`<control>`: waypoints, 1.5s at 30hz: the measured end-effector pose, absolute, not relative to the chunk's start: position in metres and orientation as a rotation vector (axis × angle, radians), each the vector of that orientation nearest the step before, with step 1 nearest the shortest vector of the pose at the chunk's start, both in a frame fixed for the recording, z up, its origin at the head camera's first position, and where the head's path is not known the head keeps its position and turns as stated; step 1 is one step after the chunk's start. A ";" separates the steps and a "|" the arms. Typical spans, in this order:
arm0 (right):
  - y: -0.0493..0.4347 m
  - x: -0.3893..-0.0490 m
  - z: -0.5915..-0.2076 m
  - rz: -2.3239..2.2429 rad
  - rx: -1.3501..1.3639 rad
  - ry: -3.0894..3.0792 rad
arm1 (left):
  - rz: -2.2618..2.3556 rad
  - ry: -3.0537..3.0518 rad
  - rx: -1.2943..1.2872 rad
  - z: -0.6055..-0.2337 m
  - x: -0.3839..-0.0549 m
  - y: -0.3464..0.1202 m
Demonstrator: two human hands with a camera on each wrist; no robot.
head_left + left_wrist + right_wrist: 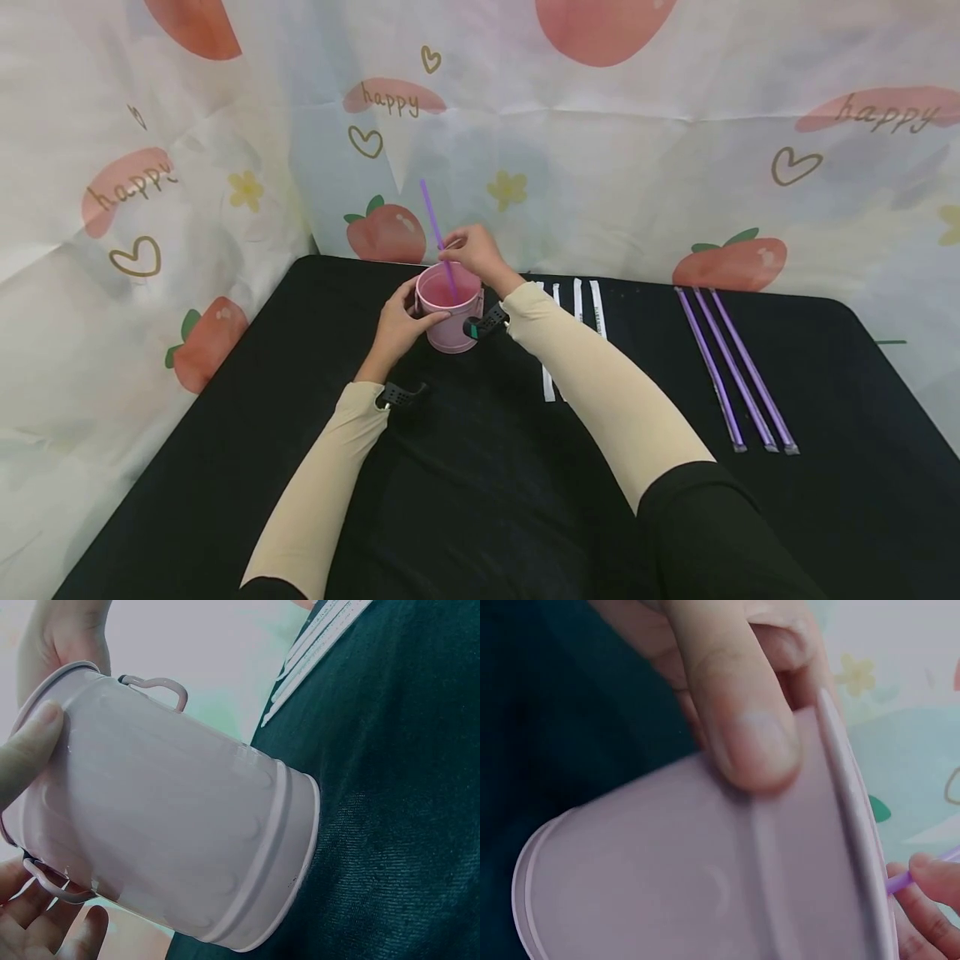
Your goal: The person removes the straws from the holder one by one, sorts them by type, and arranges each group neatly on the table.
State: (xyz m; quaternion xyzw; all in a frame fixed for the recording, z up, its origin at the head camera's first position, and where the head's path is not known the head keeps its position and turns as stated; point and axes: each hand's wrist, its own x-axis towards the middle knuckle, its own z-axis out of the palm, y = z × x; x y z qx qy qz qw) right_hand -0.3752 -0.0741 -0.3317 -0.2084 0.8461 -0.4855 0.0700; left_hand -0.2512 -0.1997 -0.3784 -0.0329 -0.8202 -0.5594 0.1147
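A small pink bucket (450, 332) with a handle on each side stands upright at the back of the black table. My left hand (399, 328) holds it by its left side, thumb across the near wall just under the rim and fingers around by the left handle (56, 885). Above the bucket's mouth, my right hand (478, 250) pinches a purple straw (431, 208) between thumb and fingertips. The straw's lower end is down inside the bucket and its upper end leans left. In the right wrist view, the straw (898, 883) shows beside the rim.
Several narrow white strips (597, 307) lie to the right of the bucket, partly hidden by my right sleeve. Farther right, 3 purple straws (738, 367) in clear wrappers lie side by side. A printed curtain (600, 192) hangs right behind the table's back edge.
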 end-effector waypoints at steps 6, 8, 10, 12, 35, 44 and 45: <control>-0.068 -0.377 -0.330 -1.558 -0.605 2.486 | -1.666 -2.385 -0.089 -0.394 -0.263 -0.206; -0.065 -0.377 -0.329 -1.577 -0.606 2.473 | -1.670 -2.380 -0.088 -0.402 -0.268 -0.209; -0.063 -0.377 -0.328 -1.606 -0.604 2.448 | -1.663 -2.375 -0.091 -0.408 -0.272 -0.211; -0.062 -0.377 -0.325 -1.632 -0.605 2.426 | -1.645 -2.376 -0.093 -0.409 -0.272 -0.211; -0.054 -0.365 -0.278 -1.778 -0.674 2.370 | -1.658 -2.413 -0.080 -0.382 -0.253 -0.200; -0.051 -0.350 -0.253 -1.828 -0.748 2.354 | -1.646 -2.426 -0.082 -0.376 -0.248 -0.198; -0.051 -0.348 -0.250 -1.826 -0.751 2.356 | -1.646 -2.425 -0.082 -0.376 -0.249 -0.199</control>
